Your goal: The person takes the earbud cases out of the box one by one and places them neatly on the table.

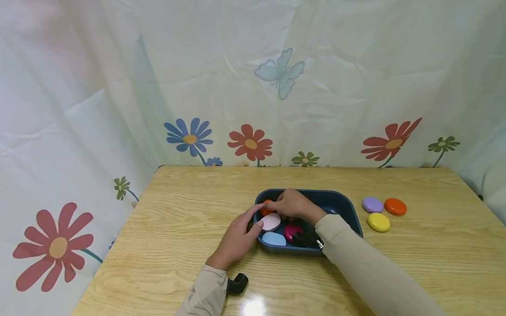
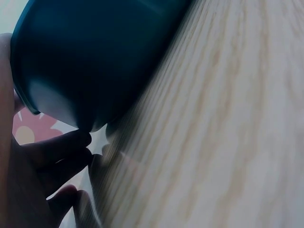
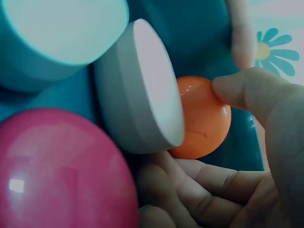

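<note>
Gripping the left end of a blue tray [image 1: 289, 251], the left hand [image 1: 238, 234] sets its thumb over the rim. In the far left corner, an orange disc [image 3: 204, 128] is pinched by the right hand [image 1: 295, 204]. Nearer lie a pale pink disc [image 1: 271, 222] and a light blue disc [image 1: 274, 239], then a magenta disc [image 1: 292, 231]. Right of the tray, a purple disc [image 1: 372, 204], yellow disc [image 1: 378, 222] and red-orange disc [image 1: 395, 207] cluster on the surface [image 1: 175, 216].

Flowered cloth [image 1: 233, 79] behind wooden table [image 1: 180, 221]
</note>
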{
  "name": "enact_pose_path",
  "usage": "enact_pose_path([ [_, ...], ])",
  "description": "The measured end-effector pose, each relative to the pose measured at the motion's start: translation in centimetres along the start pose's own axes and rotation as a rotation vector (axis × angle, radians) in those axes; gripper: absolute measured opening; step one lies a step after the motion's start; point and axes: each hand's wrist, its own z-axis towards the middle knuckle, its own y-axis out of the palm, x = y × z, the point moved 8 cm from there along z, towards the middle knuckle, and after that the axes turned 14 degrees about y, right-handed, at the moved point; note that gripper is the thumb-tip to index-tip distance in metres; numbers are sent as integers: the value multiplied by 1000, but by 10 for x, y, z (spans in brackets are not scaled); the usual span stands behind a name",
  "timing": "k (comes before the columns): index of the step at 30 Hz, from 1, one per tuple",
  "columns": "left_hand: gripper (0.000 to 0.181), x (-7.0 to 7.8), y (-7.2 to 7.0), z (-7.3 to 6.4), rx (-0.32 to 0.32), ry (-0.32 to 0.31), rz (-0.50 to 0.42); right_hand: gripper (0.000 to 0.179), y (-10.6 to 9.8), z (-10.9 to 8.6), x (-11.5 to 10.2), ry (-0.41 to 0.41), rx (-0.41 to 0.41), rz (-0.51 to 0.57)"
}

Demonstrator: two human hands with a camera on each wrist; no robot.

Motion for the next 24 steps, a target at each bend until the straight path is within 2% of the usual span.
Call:
enact_pose_path([
  [6, 48, -1, 1, 0, 7, -19, 1, 42, -14, -8, 1, -40, -41, 77],
  [12, 47, -2, 0, 0, 12, -29, 5, 44, -31, -20, 4, -98, -122, 279],
  [20, 48, -1, -1, 0, 13, -38, -6, 50, -41, -34, 2, -230, -175, 509],
  [24, 48, -1, 0, 0, 11, -43, -4, 51, -45, -40, 0, -295, -191, 587],
])
